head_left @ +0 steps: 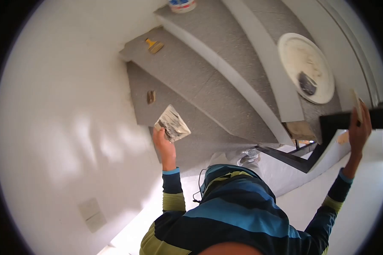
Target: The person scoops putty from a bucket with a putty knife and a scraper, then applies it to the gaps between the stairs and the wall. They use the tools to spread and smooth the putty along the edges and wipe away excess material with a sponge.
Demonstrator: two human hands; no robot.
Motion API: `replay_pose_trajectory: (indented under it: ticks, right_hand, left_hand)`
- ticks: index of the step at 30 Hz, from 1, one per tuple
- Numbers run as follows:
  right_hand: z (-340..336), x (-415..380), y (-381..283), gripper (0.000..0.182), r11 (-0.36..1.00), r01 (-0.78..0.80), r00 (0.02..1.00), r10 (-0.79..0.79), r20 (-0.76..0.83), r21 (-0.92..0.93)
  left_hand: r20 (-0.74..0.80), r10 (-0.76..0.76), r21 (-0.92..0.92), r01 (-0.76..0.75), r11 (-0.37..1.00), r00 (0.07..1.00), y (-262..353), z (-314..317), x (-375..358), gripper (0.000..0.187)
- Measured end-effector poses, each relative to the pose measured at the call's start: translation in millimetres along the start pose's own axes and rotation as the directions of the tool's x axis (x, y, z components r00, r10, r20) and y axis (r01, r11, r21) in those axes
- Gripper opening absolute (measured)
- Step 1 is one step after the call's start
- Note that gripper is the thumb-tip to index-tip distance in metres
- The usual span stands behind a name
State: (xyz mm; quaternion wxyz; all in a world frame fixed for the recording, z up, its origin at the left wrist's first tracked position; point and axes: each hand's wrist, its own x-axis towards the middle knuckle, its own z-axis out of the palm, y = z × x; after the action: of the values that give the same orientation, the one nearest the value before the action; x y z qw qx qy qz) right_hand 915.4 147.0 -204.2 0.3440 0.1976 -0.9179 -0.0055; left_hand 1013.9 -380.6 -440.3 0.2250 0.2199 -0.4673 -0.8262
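My left hand [166,149] is closed around the lower edge of a square, flat spreader [177,120], whose face is smeared with whitish filler and dark streaks. It is held up over the lower stairs, close to the left wall. Far to the right, my right hand [360,129] grips a thin, pale putty knife [356,104] seen nearly edge-on, beside the black metal railing [324,135]. Up the stairs from that hand lies a round white tray [285,47] with filler smeared inside. A dark, flat scraper [307,83] rests in it.
Grey curved steps [200,72] climb away in front of me. On them are a yellow-handled brush [155,46], a small brown block [151,97] and a white bucket [183,6]. The white wall [64,127] rises at left, with a switch plate [92,215].
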Motion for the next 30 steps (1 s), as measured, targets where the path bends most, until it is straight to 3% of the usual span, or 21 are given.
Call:
replay_pose_trajectory:
  ticks: [1,2,4,6,8,12,14,16,17,18,20,22,24,26,28,30]
  right_hand:
    - [6,-10,15,0.022,0.996,-0.064,0.998,0.065,0.009,-0.068]
    - [3,-9,15,0.023,0.999,-0.045,0.996,0.047,0.071,-0.019]
    - [1,-10,14,0.027,0.988,-0.151,0.982,0.152,0.115,-0.022]
    - [64,-70,87,0.030,0.953,-0.302,0.945,0.305,0.118,-0.035]
    - [56,-68,90,0.031,0.944,-0.328,0.937,0.330,0.116,-0.040]
    - [52,-62,80,0.034,0.903,-0.429,0.897,0.429,0.106,-0.018]
    - [55,-61,77,0.035,0.909,-0.416,0.906,0.414,0.090,0.005]
    - [56,-62,77,0.035,0.847,-0.530,0.830,0.526,0.185,-0.031]
    - [57,-58,66,0.032,0.893,-0.450,0.890,0.447,0.088,0.024]
    - [59,-58,66,0.032,0.891,-0.453,0.890,0.452,0.055,0.009]
    - [57,-62,68,0.029,0.927,-0.375,0.925,0.373,0.074,0.021]
    - [53,-58,60,0.027,0.920,-0.391,0.911,0.391,0.133,-0.023]
    - [48,-42,34,0.025,0.946,-0.324,0.946,0.324,0.014,-0.005]
    - [51,-39,19,0.021,0.942,-0.298,0.951,0.280,-0.128,-0.154]
    - [38,-15,-4,0.018,0.931,-0.364,0.930,0.365,-0.046,0.032]
    - [41,-13,-5,0.019,0.916,-0.395,0.914,0.399,-0.071,0.068]
  left_hand:
    - [-0.040,0.002,0.062,0.000,0.998,0.999,4,-16,4,0.034]
    - [-0.068,0.007,0.068,-0.002,0.998,0.998,5,-31,6,0.034]
    - [-0.205,-0.023,-0.005,0.023,1.000,0.979,7,-55,12,0.035]
    - [-0.215,-0.017,0.070,0.033,0.997,0.976,-44,-35,20,0.035]
    - [-0.265,-0.012,0.042,0.024,0.999,0.964,-35,-46,23,0.034]
    - [-0.238,0.038,0.012,-0.036,0.999,0.971,-41,-63,30,0.033]
    - [-0.257,0.068,0.080,-0.049,0.996,0.964,-47,-66,30,0.031]
    - [-0.240,0.078,0.069,-0.063,0.996,0.968,-46,-69,30,0.031]
    - [-0.232,0.073,0.082,-0.055,0.995,0.970,-47,-70,30,0.031]
    - [-0.239,0.073,0.082,-0.055,0.995,0.968,-47,-71,31,0.033]
    - [-0.240,0.057,0.060,-0.044,0.997,0.969,-51,-78,29,0.034]
    - [-0.229,0.037,0.047,-0.027,0.999,0.973,-53,-88,28,0.036]
    - [-0.180,0.015,0.017,-0.012,1.000,0.984,-51,-89,27,0.042]
    - [-0.089,-0.016,-0.028,0.014,1.000,0.996,-56,-82,33,0.048]
    - [-0.030,-0.026,-0.047,0.024,0.999,0.999,-49,-78,33,0.052]
    - [-0.122,-0.011,0.004,0.012,1.000,0.993,-44,-71,35,0.052]
